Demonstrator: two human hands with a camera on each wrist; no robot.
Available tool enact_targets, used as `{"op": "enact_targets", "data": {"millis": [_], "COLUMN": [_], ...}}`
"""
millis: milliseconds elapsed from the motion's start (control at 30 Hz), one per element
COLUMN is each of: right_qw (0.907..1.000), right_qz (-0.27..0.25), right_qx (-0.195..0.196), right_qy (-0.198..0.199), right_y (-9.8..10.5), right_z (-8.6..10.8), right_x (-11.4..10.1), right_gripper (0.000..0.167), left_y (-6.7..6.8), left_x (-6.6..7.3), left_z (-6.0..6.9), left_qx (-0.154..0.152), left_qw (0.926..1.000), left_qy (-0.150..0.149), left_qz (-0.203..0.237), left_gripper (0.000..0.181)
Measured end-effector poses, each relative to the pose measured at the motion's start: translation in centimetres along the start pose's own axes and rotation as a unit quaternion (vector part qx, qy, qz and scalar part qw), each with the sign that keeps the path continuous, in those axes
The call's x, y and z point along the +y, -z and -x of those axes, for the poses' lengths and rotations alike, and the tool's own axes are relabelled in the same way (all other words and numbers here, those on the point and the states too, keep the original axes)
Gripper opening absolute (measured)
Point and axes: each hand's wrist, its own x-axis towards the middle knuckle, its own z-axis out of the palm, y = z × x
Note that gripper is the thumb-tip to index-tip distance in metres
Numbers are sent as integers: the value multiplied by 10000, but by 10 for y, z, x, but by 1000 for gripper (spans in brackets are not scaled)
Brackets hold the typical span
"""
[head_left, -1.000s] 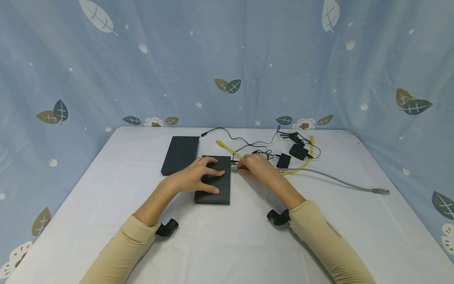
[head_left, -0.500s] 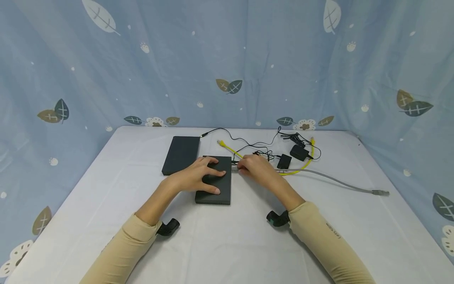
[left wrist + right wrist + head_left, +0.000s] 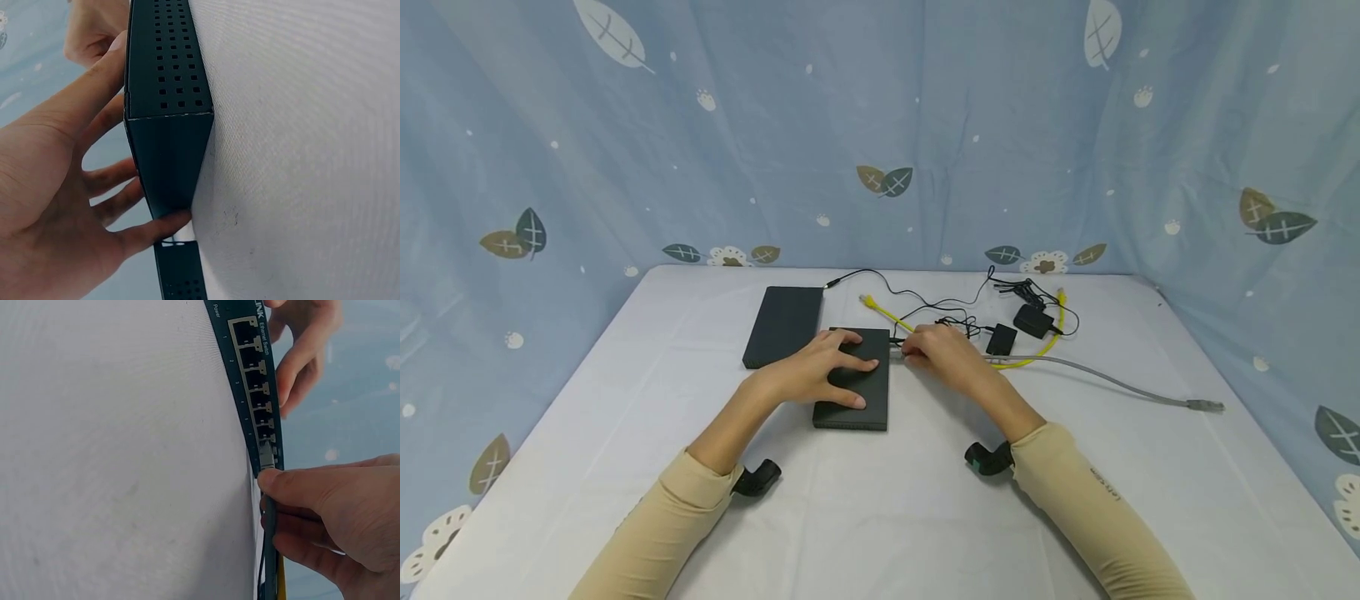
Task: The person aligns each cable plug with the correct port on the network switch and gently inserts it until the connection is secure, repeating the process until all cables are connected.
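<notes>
In the head view a black Ethernet switch [image 3: 862, 382] lies flat on the table. My left hand [image 3: 812, 372] rests on its top with the fingers spread. The left wrist view shows the little finger reaching over the switch's side edge. My right hand [image 3: 946, 357] pinches a grey network cable [image 3: 1120, 382] close to its plug. In the right wrist view that plug [image 3: 267, 455] sits at a port near the far end of the port row; whether it is fully seated I cannot tell. Other ports in the row [image 3: 253, 369] show nothing plugged in.
A second black switch [image 3: 784, 327] lies behind the left hand, a thin black power lead's tip near its corner. Behind the right hand lie a yellow network cable [image 3: 883, 312], tangled black leads and two black power adapters [image 3: 1032, 320] [image 3: 1001, 340]. A patterned blue curtain hangs behind.
</notes>
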Motion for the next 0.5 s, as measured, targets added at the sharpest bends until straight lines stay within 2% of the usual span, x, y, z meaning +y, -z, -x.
{"op": "enact_targets", "data": {"millis": [500], "right_qw": [9995], "right_qz": [-281], "right_qx": [-121], "right_qy": [58], "right_y": [-2], "right_z": [-2], "right_x": [6], "right_gripper": [11], "left_y": [2], "left_x": [4], "left_z": [1], "left_qx": [-79], "left_qw": [9999], "left_qy": [85], "left_qz": [-44], "left_gripper": [64]}}
